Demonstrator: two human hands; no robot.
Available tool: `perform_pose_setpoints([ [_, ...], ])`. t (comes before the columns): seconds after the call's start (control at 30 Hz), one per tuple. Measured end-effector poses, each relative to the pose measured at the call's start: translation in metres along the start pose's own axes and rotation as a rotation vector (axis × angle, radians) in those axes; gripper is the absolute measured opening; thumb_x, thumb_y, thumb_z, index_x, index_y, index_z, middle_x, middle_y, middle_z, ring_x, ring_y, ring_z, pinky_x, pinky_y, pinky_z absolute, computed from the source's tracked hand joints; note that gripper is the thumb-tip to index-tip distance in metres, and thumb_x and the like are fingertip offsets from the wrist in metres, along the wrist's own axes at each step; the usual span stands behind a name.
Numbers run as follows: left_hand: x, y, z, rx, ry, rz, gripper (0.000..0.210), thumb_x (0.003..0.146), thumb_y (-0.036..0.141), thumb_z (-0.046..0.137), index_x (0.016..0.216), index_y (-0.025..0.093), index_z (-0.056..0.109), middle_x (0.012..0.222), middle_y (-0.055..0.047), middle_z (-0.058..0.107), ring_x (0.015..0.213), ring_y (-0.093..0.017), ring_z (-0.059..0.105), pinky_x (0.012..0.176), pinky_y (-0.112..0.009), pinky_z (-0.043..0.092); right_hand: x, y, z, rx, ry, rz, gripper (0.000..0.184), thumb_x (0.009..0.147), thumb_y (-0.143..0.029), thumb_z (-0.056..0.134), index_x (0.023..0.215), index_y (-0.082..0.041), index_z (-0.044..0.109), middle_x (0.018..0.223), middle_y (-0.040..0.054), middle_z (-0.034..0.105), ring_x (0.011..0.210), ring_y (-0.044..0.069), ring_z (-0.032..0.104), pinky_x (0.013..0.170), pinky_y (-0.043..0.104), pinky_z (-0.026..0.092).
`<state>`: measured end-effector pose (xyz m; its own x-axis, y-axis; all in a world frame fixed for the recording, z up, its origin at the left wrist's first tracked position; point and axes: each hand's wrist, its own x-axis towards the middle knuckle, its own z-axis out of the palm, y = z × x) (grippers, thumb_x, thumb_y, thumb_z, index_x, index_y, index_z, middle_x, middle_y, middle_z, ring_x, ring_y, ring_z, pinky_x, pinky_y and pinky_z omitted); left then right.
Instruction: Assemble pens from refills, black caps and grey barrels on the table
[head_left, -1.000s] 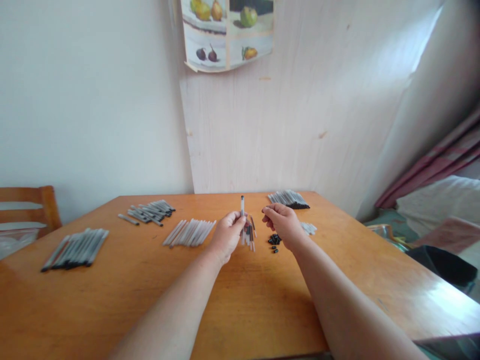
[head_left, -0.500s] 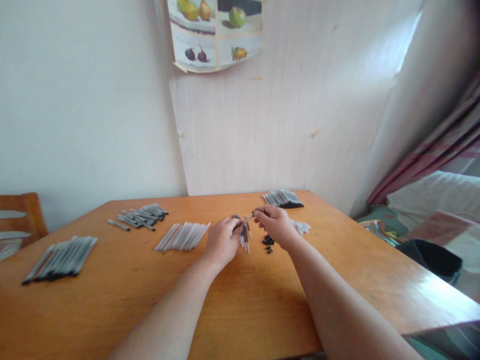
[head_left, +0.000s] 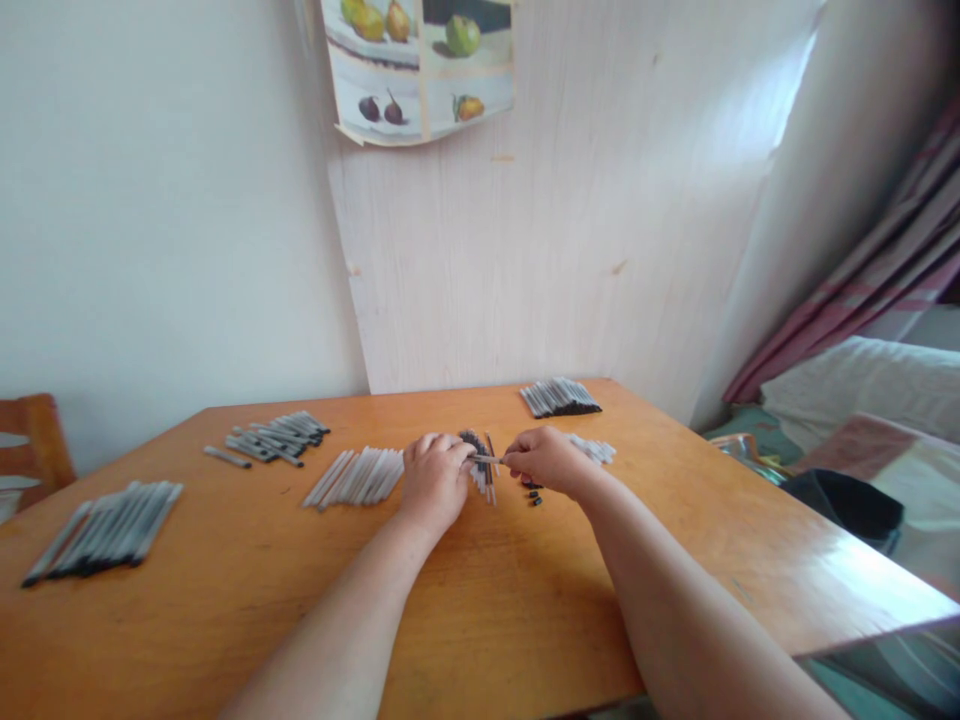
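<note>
Between my two hands runs a slim, pale pen (head_left: pixel 486 459), lying nearly level above the table. My left hand (head_left: pixel 437 475) is closed on its left end, knuckles up. On the right end, my right hand (head_left: pixel 545 460) pinches with thumb and forefinger. Directly beneath and behind the pen lies a bunch of thin dark-and-white pen refills (head_left: pixel 482 483), partly covered by my left hand. White pen barrels (head_left: pixel 358 478) lie side by side just left of that hand. Small black plugs (head_left: pixel 534 498) sit below my right hand, which hides some of them.
Black-ended pens lie in a row (head_left: pixel 105 528) at the left, a loose heap (head_left: pixel 274 438) at the back left and another row (head_left: pixel 560 397) at the back right. Small clear pieces (head_left: pixel 592 449) lie beyond my right wrist. A black bin (head_left: pixel 844 505) stands past the table's right edge.
Both hands have come down a little toward the table. The pen has swung from slanting up to the right to nearly level. The whole view has shifted slightly.
</note>
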<state>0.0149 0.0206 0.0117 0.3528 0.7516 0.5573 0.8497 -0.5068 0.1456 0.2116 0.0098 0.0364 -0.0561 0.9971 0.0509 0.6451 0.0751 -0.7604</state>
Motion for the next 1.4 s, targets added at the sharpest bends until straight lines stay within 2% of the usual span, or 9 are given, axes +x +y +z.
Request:
perform_pose_setpoints([
  [0.07,0.001,-0.002,0.003,0.007,0.055,-0.012,0.027,0.085,0.028,0.055,0.111,0.029,0.063,0.117,-0.005,0.061,0.112,-0.026,0.047,0.095,-0.040,0.033,0.004,0.005,0.000,0.013,0.041,-0.016,0.016,0.072,-0.027,0.058,0.069,-0.015,0.067,0.059,0.0029,0.065,0.050,0.011,0.055,0.045,0.019,0.037],
  [0.2,0.003,-0.010,0.009,0.019,0.140,-0.083,0.035,0.086,0.030,0.054,0.120,0.024,0.058,0.120,-0.009,0.060,0.113,-0.026,0.048,0.097,-0.040,0.034,0.013,0.019,-0.003,0.029,0.212,0.012,0.018,0.072,-0.031,0.059,0.068,-0.015,0.067,0.063,0.0036,0.066,0.053,0.011,0.053,0.047,0.020,0.036],
  [0.4,0.005,-0.022,0.026,-0.006,0.092,-0.116,0.029,0.087,0.029,0.051,0.113,0.021,0.061,0.111,-0.010,0.063,0.106,-0.025,0.053,0.093,-0.038,0.039,0.021,0.035,-0.011,0.110,0.475,0.054,0.025,0.073,-0.038,0.057,0.067,-0.016,0.065,0.060,0.0021,0.063,0.052,0.011,0.049,0.047,0.022,0.033],
  [0.57,0.009,-0.028,0.038,-0.025,0.083,-0.101,0.027,0.089,0.025,0.046,0.110,0.017,0.062,0.105,-0.010,0.064,0.102,-0.023,0.055,0.092,-0.036,0.040,0.027,0.046,-0.015,0.105,0.595,0.108,0.025,0.071,-0.038,0.057,0.066,-0.015,0.065,0.058,0.0023,0.062,0.050,0.012,0.049,0.045,0.023,0.031],
  [0.83,0.008,-0.028,0.038,-0.038,0.039,-0.129,0.027,0.089,0.025,0.047,0.111,0.017,0.061,0.106,-0.011,0.064,0.103,-0.023,0.056,0.092,-0.035,0.040,0.038,0.045,-0.029,-0.015,0.679,0.134,0.029,0.073,-0.040,0.053,0.072,-0.015,0.068,0.059,0.0028,0.062,0.052,0.014,0.052,0.046,0.024,0.032],
  [0.97,0.008,-0.027,0.037,-0.042,0.046,-0.140,0.028,0.088,0.027,0.048,0.111,0.016,0.061,0.106,-0.011,0.064,0.105,-0.024,0.055,0.093,-0.035,0.040,0.043,0.041,-0.044,-0.151,0.708,0.175,0.030,0.074,-0.040,0.053,0.072,-0.016,0.070,0.059,0.0036,0.061,0.059,0.018,0.055,0.051,0.026,0.035],
  [1.1,0.009,-0.027,0.038,-0.040,0.029,-0.161,0.029,0.089,0.028,0.049,0.112,0.017,0.061,0.108,-0.011,0.064,0.106,-0.023,0.055,0.093,-0.035,0.040,0.049,0.049,-0.063,-0.270,0.742,0.233,0.031,0.076,-0.039,0.052,0.079,-0.015,0.072,0.067,0.0066,0.066,0.070,0.020,0.060,0.058,0.026,0.039],
  [1.27,0.009,-0.028,0.038,-0.021,0.017,-0.175,0.029,0.088,0.029,0.049,0.112,0.016,0.061,0.108,-0.011,0.064,0.106,-0.022,0.055,0.094,-0.035,0.040,0.058,0.068,-0.080,-0.437,0.661,0.351,0.035,0.082,-0.036,0.046,0.084,-0.014,0.073,0.083,0.0127,0.070,0.078,0.023,0.063,0.063,0.028,0.042],
  [1.4,0.009,-0.029,0.039,-0.016,0.018,-0.164,0.030,0.088,0.029,0.050,0.112,0.016,0.061,0.107,-0.011,0.064,0.104,-0.023,0.055,0.093,-0.035,0.040,0.066,0.078,-0.085,-0.491,0.615,0.408,0.034,0.082,-0.035,0.047,0.092,-0.016,0.073,0.093,0.0155,0.070,0.085,0.026,0.064,0.067,0.031,0.044],
])
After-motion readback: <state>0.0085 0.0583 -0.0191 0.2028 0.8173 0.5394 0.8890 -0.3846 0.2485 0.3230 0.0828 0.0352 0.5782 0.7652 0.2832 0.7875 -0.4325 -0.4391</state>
